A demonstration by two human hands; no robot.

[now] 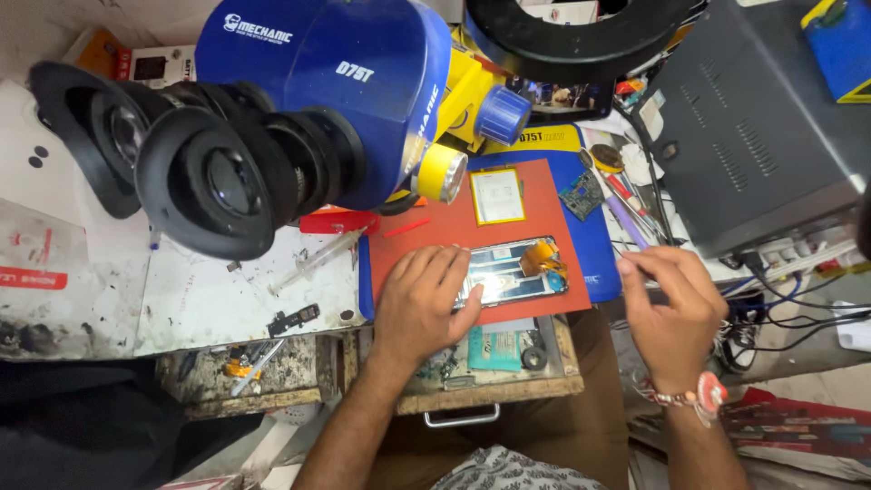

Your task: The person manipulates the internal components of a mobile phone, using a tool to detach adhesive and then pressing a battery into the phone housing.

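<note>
Two bare hands over a cluttered repair bench, seen from above. Far left: much of the bench hidden behind the twin black eyepieces (195,172) of a blue stereo microscope (336,82), its lower body cut off from sight. Below that, a clear syringe (318,259) lying on the stained white surface, well apart from the hands. Centre: left hand (422,304) laid flat, fingers spread and pressing on the left end of an opened smartphone (513,272), hiding that end completely. Phone lying lengthwise on a red work mat (544,195), back removed, shiny metal interior exposed, a small orange-yellow part near the right end; finer detail too small to make out. Above the phone, on the same mat, a pale rectangular battery (497,196) with a yellow border. Further right, a small green circuit board (582,194) on the blue mat. Right hand (671,308) off the mat's edge, fingertips pinched together; whatever sits between them not discernible. Beaded bracelet (689,397) on that wrist. Far right: grey power supply (753,127), partly cut by the frame.
</note>
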